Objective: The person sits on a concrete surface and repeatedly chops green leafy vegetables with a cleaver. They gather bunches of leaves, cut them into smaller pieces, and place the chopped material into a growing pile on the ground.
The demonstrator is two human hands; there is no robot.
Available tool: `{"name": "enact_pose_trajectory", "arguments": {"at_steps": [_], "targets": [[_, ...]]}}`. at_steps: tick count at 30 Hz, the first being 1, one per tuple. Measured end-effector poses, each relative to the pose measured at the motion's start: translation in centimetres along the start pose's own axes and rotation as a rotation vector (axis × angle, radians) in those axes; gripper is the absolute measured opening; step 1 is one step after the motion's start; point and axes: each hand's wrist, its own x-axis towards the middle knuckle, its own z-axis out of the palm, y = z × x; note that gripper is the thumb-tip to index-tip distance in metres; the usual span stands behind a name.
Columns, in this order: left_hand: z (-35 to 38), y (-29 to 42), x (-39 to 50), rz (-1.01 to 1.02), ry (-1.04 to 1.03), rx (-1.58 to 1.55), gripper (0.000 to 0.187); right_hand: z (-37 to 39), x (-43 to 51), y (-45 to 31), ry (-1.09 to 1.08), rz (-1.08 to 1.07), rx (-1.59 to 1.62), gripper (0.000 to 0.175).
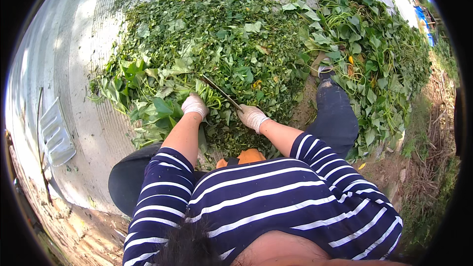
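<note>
My left hand (pixel 194 105), in a pale knit work glove, grips a bunch of leafy green vines (pixel 159 107), which look like sweet potato vines. The stem ends of the bunch (pixel 210 96) stick out past my fingers towards the blade. A long knife (pixel 222 91) is held in my right hand (pixel 252 117), also gloved; its blade slants up and left, close beside the stems. Whether the edge touches them I cannot tell. Beneath and beyond both hands spreads a broad heap of chopped leaves and stems (pixel 229 26).
Uncut vines (pixel 373 51) are piled at the right, around my outstretched leg (pixel 332 107). A silvery ribbed shovel-like piece (pixel 57 135) and a thin stick (pixel 38 133) are on the concrete (pixel 88 118) at the left. Something orange (pixel 245 157) shows between my legs. Dry stalks (pixel 432 133) line the right edge.
</note>
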Motion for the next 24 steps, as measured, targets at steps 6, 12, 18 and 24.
{"name": "enact_pose_trajectory", "arguments": {"at_steps": [6, 12, 18, 24], "targets": [[-0.6, 0.4, -1.1, 0.577, 0.345, 0.477, 0.038, -6.4, -3.3, 5.8, 0.094, -0.029, 0.691, 0.033], [-10.0, 3.4, 3.5, 0.979, 0.519, 1.035, 0.08, -13.0, -6.2, 6.9, 0.351, -0.098, 1.279, 0.024], [-9.4, 2.9, 3.8, 0.242, 0.047, 0.537, 0.119, -13.6, -6.2, 7.8, 0.253, -0.021, 1.43, 0.024], [-3.3, -1.7, 1.0, 0.192, 0.201, 0.312, 0.066, -13.7, -6.5, 7.2, 0.166, -0.062, 1.466, 0.028]]}}
